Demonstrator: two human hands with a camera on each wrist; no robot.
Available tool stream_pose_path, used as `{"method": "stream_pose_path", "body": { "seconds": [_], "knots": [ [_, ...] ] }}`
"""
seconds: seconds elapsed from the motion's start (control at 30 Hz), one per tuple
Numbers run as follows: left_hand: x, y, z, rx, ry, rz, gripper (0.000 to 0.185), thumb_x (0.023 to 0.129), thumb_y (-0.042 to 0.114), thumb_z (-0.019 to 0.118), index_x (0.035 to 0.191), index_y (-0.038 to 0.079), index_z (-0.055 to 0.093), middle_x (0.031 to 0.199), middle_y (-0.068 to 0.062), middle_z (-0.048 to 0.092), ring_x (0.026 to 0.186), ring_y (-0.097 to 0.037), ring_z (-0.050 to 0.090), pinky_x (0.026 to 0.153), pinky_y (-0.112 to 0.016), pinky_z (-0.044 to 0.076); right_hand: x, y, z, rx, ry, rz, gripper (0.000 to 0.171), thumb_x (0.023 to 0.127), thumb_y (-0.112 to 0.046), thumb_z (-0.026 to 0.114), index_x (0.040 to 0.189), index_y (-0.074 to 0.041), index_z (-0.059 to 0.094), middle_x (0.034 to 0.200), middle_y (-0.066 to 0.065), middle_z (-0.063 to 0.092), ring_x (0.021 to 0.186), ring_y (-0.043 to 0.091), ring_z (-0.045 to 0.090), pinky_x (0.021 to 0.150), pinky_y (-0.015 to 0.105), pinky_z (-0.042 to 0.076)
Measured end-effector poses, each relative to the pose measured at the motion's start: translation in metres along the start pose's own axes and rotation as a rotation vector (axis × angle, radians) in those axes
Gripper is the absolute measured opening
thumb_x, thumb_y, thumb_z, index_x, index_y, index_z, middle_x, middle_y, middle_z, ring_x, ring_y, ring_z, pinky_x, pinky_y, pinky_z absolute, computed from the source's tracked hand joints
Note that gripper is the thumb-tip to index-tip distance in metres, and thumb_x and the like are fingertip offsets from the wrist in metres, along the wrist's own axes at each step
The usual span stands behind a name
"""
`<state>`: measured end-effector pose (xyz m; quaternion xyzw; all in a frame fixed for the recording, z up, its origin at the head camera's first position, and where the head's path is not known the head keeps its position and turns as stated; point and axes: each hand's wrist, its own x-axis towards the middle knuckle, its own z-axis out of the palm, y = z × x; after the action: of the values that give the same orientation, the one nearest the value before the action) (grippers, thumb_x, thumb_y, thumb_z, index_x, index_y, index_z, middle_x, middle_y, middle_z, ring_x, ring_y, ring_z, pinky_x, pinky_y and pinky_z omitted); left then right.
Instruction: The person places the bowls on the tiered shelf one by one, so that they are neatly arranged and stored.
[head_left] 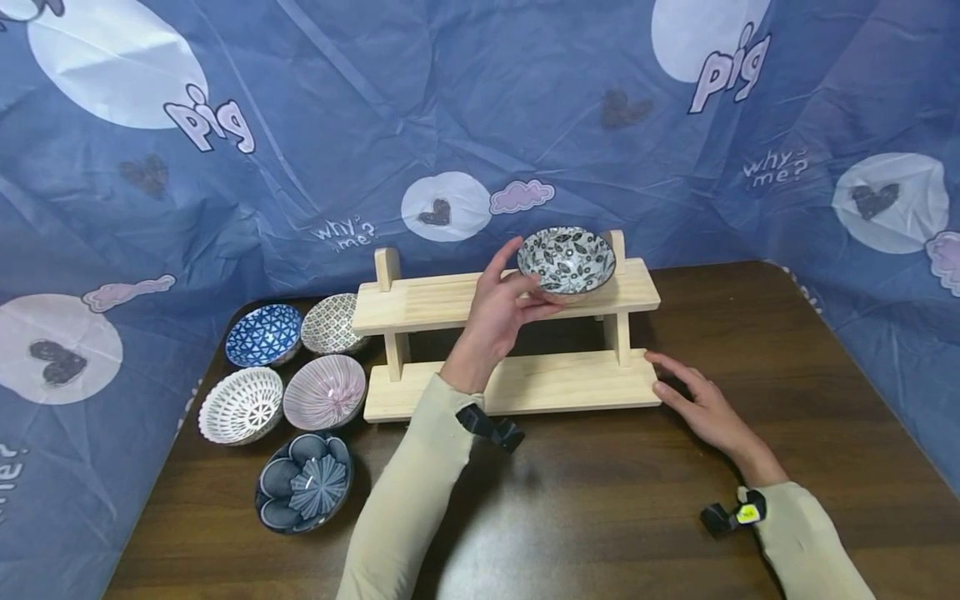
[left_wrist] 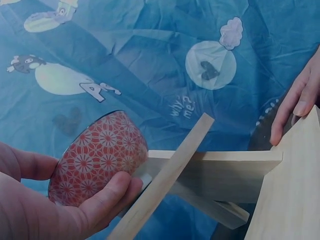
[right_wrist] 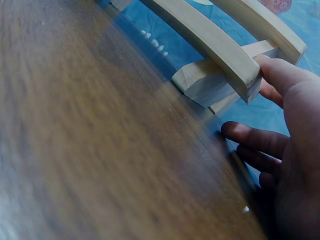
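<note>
Head view first: the blue backdrop sheet (head_left: 480,108) behind the table is printed with "pig" in outlined letters, twice, and "why me?" in small script, also twice. Your left hand (head_left: 501,310) has its fingers and thumb wrapped around the near-left side of the leaf-pattern bowl (head_left: 567,260), which sits at the right end of the wooden rack's (head_left: 510,333) top shelf, tipped a bit toward you. Your right hand (head_left: 701,406) lies flat on the dark wooden table (head_left: 750,333), fingers straight and loosely spread, tips against the right end of the rack's bottom board. Five more bowls sit left of the rack: blue triangle bowl (head_left: 264,334), grey patterned bowl (head_left: 332,323), white lattice bowl (head_left: 242,405), pink striped bowl (head_left: 325,392), and nearest you a dark blue petal bowl (head_left: 305,482). None of them is in your way.

Left wrist view: the bowl's outside (left_wrist: 98,159) is red with a white flower-star pattern. Your thumb (left_wrist: 107,199) curls under it and the palm cups the near side, so it's a proper hold. The "why me?" print shows again on the sheet. Your other hand's fingers (left_wrist: 295,105) rest at the rack's edge on the right.

Right wrist view: your fingers (right_wrist: 280,135) are straight and spread, one touching the board's end (right_wrist: 240,75), the others on the tabletop. No writing readable here.
</note>
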<state>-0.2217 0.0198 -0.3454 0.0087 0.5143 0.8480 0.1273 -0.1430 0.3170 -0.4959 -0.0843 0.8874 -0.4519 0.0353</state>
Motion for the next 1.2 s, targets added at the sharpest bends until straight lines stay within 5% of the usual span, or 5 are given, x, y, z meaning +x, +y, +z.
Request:
{"method": "stream_pose_path", "body": {
  "seconds": [0.3, 0.6, 0.8, 1.03, 1.2],
  "knots": [
    [0.000, -0.002, -0.002, 0.028, -0.007, 0.003, 0.069, 0.096, -0.007, 0.047, 0.158, 0.020, 0.029, 0.132, -0.025, 0.047, 0.066, -0.018, 0.067, 0.097, -0.056, 0.055, 0.000, -0.001, 0.000, 0.000, 0.001, -0.010, 0.051, 0.105, -0.032, 0.051, 0.152, -0.016, 0.042, 0.158, 0.018, 0.040, 0.139, 0.040, 0.037, 0.109, 0.068, 0.028],
    [-0.001, 0.002, -0.005, 0.108, -0.039, -0.039, 0.072, 0.099, 0.003, 0.048, 0.160, 0.031, 0.022, 0.142, -0.024, 0.046, 0.067, -0.018, 0.071, 0.070, -0.035, 0.065, 0.002, -0.001, 0.000, -0.001, -0.012, 0.003, 0.053, 0.105, -0.034, 0.050, 0.153, -0.013, 0.041, 0.159, 0.019, 0.039, 0.141, 0.043, 0.036, 0.110, 0.070, 0.027],
    [-0.003, 0.004, -0.006, 0.106, -0.032, -0.046, 0.075, 0.098, 0.006, 0.051, 0.161, 0.029, 0.017, 0.089, -0.009, 0.061, 0.065, -0.018, 0.072, 0.065, -0.032, 0.065, 0.002, -0.001, 0.000, 0.003, -0.013, 0.009, 0.053, 0.105, -0.034, 0.050, 0.153, -0.014, 0.041, 0.159, 0.019, 0.038, 0.142, 0.043, 0.035, 0.110, 0.071, 0.026],
    [-0.012, 0.007, -0.015, 0.092, -0.040, -0.022, 0.078, 0.097, 0.007, 0.051, 0.161, 0.024, 0.011, 0.154, -0.021, 0.041, 0.067, -0.017, 0.072, 0.064, -0.029, 0.064, 0.002, -0.001, 0.000, 0.003, -0.023, 0.026, 0.055, 0.105, -0.036, 0.050, 0.153, -0.013, 0.040, 0.160, 0.021, 0.036, 0.144, 0.046, 0.031, 0.110, 0.075, 0.024],
    [-0.019, 0.011, -0.020, 0.112, -0.036, 0.007, 0.076, 0.098, 0.007, 0.050, 0.162, 0.023, 0.012, 0.160, -0.023, 0.030, 0.068, -0.016, 0.072, 0.067, -0.030, 0.065, 0.001, -0.001, -0.001, 0.008, -0.018, 0.026, 0.054, 0.105, -0.035, 0.051, 0.153, -0.015, 0.040, 0.160, 0.019, 0.037, 0.144, 0.045, 0.032, 0.111, 0.073, 0.025]
  ]
}}
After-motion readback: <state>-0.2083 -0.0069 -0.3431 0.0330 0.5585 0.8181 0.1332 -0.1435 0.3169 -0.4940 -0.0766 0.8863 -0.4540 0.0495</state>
